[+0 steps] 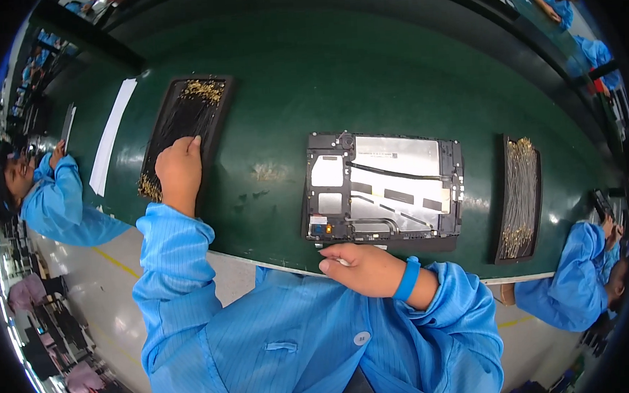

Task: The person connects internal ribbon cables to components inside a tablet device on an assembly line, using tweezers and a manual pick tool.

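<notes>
My left hand (pixel 179 171) is over a dark tray (pixel 219 119) on the left, its fingers curled down among thin black cables (pixel 176 117) with gold-coloured ends. Whether a cable is between the fingertips is hidden. Close to the table's front edge, my right hand (pixel 366 268) is closed, with a small pale tip showing by the thumb; the rest of that object is hidden. A blue band circles the right wrist. Just beyond this hand lies an opened flat device (pixel 392 185), perhaps a tablet, with silver plates, a black frame and dark cables across it.
A second dark tray (pixel 539 199) on the right holds many thin grey cables with gold-coloured ends. A white strip (pixel 114 136) lies left of the first tray on the green table (pixel 273 78). Co-workers in blue sit at the far left and far right.
</notes>
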`<state>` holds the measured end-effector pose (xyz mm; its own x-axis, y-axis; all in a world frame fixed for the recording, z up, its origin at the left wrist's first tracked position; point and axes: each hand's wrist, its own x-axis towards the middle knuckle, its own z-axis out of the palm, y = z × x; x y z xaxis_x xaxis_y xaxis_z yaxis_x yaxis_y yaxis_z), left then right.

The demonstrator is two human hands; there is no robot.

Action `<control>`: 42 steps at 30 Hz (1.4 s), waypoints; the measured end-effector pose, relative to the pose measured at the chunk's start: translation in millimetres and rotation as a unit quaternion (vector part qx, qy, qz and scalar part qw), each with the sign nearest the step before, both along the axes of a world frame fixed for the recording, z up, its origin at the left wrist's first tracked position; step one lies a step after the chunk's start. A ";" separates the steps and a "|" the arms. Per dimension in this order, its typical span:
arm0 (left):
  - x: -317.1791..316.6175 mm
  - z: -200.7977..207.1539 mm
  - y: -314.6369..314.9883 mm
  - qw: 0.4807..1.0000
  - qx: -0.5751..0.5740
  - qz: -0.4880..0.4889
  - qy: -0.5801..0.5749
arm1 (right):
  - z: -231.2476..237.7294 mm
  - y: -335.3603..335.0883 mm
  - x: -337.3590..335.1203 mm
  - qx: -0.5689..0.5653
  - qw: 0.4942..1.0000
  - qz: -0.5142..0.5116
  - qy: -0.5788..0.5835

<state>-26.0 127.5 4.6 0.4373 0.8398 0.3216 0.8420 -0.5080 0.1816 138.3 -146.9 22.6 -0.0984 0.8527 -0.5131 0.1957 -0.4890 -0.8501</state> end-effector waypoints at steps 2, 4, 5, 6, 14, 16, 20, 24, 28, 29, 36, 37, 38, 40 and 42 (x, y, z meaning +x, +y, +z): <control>0.0 1.9 -0.7 1.000 -0.007 -0.009 -0.006 | 1.7 1.5 -4.2 -0.011 0.999 -0.038 0.021; 3.1 7.6 -2.7 1.000 -0.004 -0.012 -0.014 | 1.3 5.2 -4.0 -0.020 0.994 -0.102 0.038; 5.8 13.0 -6.0 1.000 -0.003 -0.006 -0.020 | 1.4 6.1 -2.9 -0.014 0.994 -0.106 0.039; 10.0 17.5 -8.0 1.000 -0.003 -0.002 -0.026 | 0.1 8.0 -1.7 -0.009 0.990 -0.134 0.036; 33.3 59.3 -55.4 0.985 0.085 -0.148 -0.020 | -4.4 12.2 6.3 -0.062 0.948 -0.278 0.139; 38.1 66.1 -75.4 0.945 0.149 -0.289 -0.015 | -2.3 3.2 14.1 -0.084 0.940 -0.288 0.160; 45.6 63.3 -112.0 0.916 0.031 -0.398 -0.041 | 7.1 -11.2 30.8 -0.051 0.943 -0.296 0.145; 58.6 58.1 -125.1 0.898 0.035 -0.434 -0.060 | 20.7 -13.5 40.0 0.037 0.930 -0.330 0.156; 65.8 54.5 -132.7 0.889 0.027 -0.454 -0.057 | 29.8 -12.5 41.4 0.058 0.931 -0.339 0.119; 65.6 54.1 -135.0 0.886 0.025 -0.460 -0.053 | 28.6 -11.5 41.1 0.067 0.931 -0.343 0.105; 67.9 38.1 -138.4 0.872 0.009 -0.484 -0.076 | 24.7 -13.9 45.9 0.021 0.941 -0.317 0.111; 67.7 35.3 -140.5 0.874 -0.019 -0.479 -0.081 | 17.5 -16.8 40.0 0.019 0.943 -0.313 0.111; 68.4 33.5 -146.1 0.877 -0.021 -0.473 -0.083 | 7.4 -20.2 31.9 -0.002 0.938 -0.321 0.129; 71.5 28.7 -163.8 0.867 -0.100 -0.478 -0.103 | 2.0 -21.5 30.9 -0.031 0.936 -0.322 0.137; 70.4 23.9 -168.2 0.868 -0.102 -0.475 -0.097 | 2.9 -17.2 31.8 -0.095 0.910 -0.293 0.278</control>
<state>44.4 -40.8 28.5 0.9186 0.1771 0.3532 0.0032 -0.8973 0.4415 170.1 -164.1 25.5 0.0542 0.7437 -0.6663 -0.5804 -0.5196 -0.6271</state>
